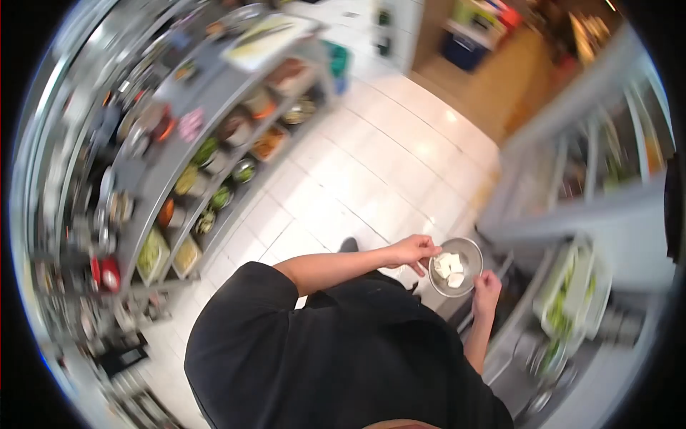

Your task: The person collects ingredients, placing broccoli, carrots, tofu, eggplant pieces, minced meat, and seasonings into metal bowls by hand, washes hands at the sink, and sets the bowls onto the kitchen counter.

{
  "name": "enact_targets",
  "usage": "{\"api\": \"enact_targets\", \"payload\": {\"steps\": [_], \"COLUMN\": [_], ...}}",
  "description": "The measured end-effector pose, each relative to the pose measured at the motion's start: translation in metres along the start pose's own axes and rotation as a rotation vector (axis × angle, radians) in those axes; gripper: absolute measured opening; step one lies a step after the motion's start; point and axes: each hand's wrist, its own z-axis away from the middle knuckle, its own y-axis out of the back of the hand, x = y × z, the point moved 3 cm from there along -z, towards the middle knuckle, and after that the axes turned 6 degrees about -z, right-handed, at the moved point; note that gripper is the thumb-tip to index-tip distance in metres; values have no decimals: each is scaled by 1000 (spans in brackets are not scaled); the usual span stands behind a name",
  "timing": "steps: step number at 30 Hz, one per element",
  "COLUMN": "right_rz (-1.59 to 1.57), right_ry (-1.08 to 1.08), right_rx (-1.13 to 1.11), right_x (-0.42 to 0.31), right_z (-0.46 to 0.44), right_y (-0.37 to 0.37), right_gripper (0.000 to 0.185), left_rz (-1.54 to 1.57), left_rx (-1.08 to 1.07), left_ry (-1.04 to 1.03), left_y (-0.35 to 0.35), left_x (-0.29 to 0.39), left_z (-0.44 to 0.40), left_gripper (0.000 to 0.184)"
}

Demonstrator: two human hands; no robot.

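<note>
A small round metal bowl is held out in front of my body, tilted so that its inside faces me. Several white, smooth-looking blocks lie in it; their exact kind is not clear. My left hand grips the bowl's left rim, thumb on top and some fingers reaching below. On the lower right side, my right hand is closed at the rim with bent fingers. Part of its grip is hidden.
On the left runs a steel counter with shelves of food containers. A white cutting board lies at its far end. To the right stand an open glass-fronted fridge and a plastic tub of green vegetables. Tiled floor stretches between.
</note>
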Motion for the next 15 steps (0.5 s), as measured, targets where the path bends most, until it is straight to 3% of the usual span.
{"api": "enact_targets", "payload": {"steps": [3, 7, 11, 15], "right_rz": [-167, -282, -273, -366], "right_ry": [-22, -48, -23, -1], "right_rx": [-189, -375, -520, -658], "right_x": [-13, -74, -147, -201], "right_z": [-62, -136, -187, -258], "right_y": [-118, -307, -501, -713], "right_gripper": [24, 22, 17, 10], "left_rz": [83, 140, 300, 472], "left_rx": [257, 788, 1206, 1536], "left_ry": [-39, -142, -312, -234], "left_y": [124, 295, 387, 453], "left_x": [29, 35, 25, -38], "left_z": [79, 209, 348, 417], "left_gripper": [49, 31, 33, 25]}}
